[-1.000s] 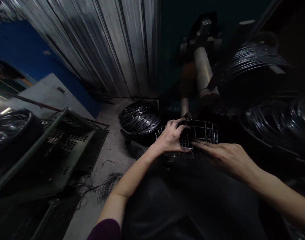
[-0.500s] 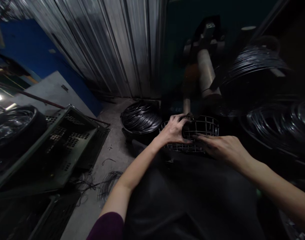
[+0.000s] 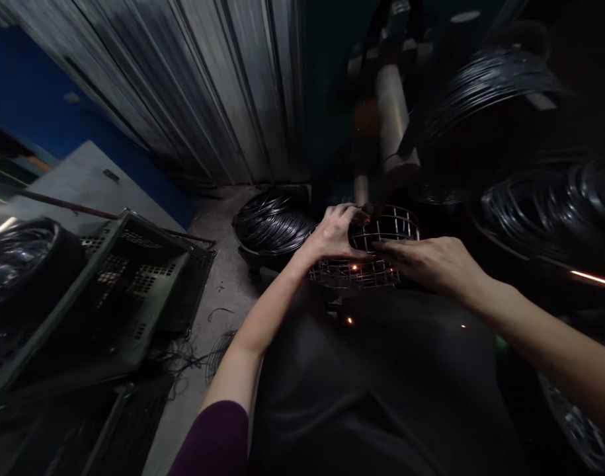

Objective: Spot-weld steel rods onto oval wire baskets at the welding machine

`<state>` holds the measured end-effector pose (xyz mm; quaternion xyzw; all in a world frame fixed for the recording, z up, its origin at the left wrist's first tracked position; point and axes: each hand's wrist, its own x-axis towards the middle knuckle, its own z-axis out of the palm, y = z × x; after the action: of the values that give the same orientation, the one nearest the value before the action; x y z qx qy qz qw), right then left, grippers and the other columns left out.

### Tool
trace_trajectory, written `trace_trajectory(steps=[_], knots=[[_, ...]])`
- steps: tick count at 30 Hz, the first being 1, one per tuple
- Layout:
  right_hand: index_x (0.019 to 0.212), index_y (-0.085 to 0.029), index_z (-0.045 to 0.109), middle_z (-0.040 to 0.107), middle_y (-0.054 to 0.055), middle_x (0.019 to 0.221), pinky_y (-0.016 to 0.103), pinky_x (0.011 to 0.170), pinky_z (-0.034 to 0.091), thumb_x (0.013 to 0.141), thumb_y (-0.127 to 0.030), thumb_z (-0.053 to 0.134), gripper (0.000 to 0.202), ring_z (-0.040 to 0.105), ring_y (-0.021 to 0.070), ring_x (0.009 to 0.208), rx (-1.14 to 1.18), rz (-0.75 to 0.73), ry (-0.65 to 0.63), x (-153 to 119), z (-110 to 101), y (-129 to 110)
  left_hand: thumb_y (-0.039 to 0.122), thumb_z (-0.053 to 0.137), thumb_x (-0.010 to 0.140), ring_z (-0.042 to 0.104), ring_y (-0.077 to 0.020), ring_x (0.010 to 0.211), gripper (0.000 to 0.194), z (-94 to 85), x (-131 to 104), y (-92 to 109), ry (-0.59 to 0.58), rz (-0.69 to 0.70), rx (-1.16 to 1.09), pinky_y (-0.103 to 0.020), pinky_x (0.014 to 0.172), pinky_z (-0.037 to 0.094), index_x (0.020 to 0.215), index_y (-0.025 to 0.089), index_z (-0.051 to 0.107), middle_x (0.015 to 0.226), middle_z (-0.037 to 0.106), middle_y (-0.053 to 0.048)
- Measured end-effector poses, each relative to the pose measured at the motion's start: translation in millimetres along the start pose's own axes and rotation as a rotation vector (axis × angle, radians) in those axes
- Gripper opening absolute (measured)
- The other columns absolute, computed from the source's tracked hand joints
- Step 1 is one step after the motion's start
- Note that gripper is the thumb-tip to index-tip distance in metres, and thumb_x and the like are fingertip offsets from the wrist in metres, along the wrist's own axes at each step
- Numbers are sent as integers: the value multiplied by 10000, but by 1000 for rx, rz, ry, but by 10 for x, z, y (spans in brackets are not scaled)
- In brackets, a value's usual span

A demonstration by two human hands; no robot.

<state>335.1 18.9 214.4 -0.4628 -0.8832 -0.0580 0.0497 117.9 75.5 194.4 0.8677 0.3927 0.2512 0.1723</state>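
The corrugated metal wall (image 3: 223, 86) runs across the back, beside a dark machine with a thick metal cylinder (image 3: 392, 112) slanting downward. Black cloth (image 3: 381, 390) covers the lap. At left, the green crate (image 3: 176, 281) lies tilted on the floor (image 3: 221, 258). A tub of black wire (image 3: 275, 221) stands between crate and basket; more wire coils (image 3: 540, 205) sit in the gloom at right. The round wire basket (image 3: 376, 268) is in front of the person, below the cylinder. The left hand (image 3: 334, 233) grips its left side, fingers and thumb wide apart. The right hand (image 3: 434, 261) touches its right side, fingers extended; I cannot tell whether it grips. Orange sparks (image 3: 350, 321) glow near the basket.
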Motion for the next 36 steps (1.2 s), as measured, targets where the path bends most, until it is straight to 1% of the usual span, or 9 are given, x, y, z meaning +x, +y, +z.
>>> trace_trajectory(steps=[6, 11, 16, 21, 25, 28, 31, 34, 36], knots=[[1192, -271, 708, 749, 38, 937, 243, 479, 318, 936, -269, 406, 396, 672, 181, 643, -36, 60, 38, 105, 89, 79, 406, 879, 545, 540, -330, 1214, 751, -38, 163, -60, -5, -64, 5, -466, 1058, 399, 1147, 118, 533, 1236, 594, -167], [1194, -287, 708, 739, 30, 1042, 240, 529, 358, 959, -311, 437, 359, 670, 174, 726, 35, 136, 93, 184, 85, 110, 383, 891, 538, 553, -314, 1177, 708, -59, 272, -138, 39, -80, 17, -454, 1044, 408, 1099, 135, 536, 1191, 604, -144], [1118, -209, 729, 666, 100, 1191, 243, 535, 342, 994, -402, 390, 410, 627, 157, 767, 82, 246, 131, 153, 67, 75, 474, 865, 576, 568, -315, 1132, 687, -61, 256, -185, 48, -103, -32, -476, 1004, 428, 1103, 184, 534, 1165, 613, -110], [1079, -218, 730, 635, 101, 1130, 245, 587, 371, 968, -428, 457, 362, 585, 158, 786, 188, 297, 120, 230, 48, 127, 450, 879, 546, 583, -321, 1137, 755, -100, 337, -209, 45, -111, -21, -472, 1005, 434, 1149, 184, 510, 1180, 613, -100], [1088, -155, 718, 628, 135, 1066, 265, 588, 362, 968, -437, 454, 405, 570, 171, 760, 194, 325, 145, 371, 39, 196, 386, 893, 527, 578, -319, 1164, 810, -121, 453, -257, 71, -142, -14, -442, 1014, 442, 1193, 154, 495, 1203, 613, -117], [1091, -138, 712, 626, 145, 1052, 271, 577, 354, 961, -447, 472, 413, 575, 182, 768, 209, 350, 148, 420, 43, 225, 405, 891, 536, 590, -311, 1163, 798, -92, 521, -305, 74, -120, -50, -434, 1026, 443, 1187, 159, 501, 1207, 621, -121], [1125, -151, 697, 633, 130, 1092, 260, 645, 402, 946, -425, 524, 370, 601, 184, 851, 250, 331, 129, 405, 7, 277, 455, 884, 548, 589, -319, 1193, 849, -80, 538, -355, 76, -86, -96, -469, 1060, 426, 1241, 172, 485, 1256, 611, -120], [1161, -111, 675, 646, 142, 1134, 249, 792, 445, 938, -345, 563, 342, 618, 177, 942, 297, 315, 135, 435, -112, 407, 509, 899, 517, 501, -341, 1330, 1069, -170, 489, -459, 68, -45, -191, -471, 1125, 387, 1394, 163, 395, 1414, 524, -150], [1172, -82, 668, 660, 159, 1140, 258, 837, 450, 939, -297, 563, 334, 625, 176, 966, 310, 337, 145, 546, -204, 536, 518, 829, 656, 432, -306, 1410, 1016, -274, 425, -575, 130, -84, -282, -427, 1152, 373, 1466, 162, 332, 1507, 449, -154]])
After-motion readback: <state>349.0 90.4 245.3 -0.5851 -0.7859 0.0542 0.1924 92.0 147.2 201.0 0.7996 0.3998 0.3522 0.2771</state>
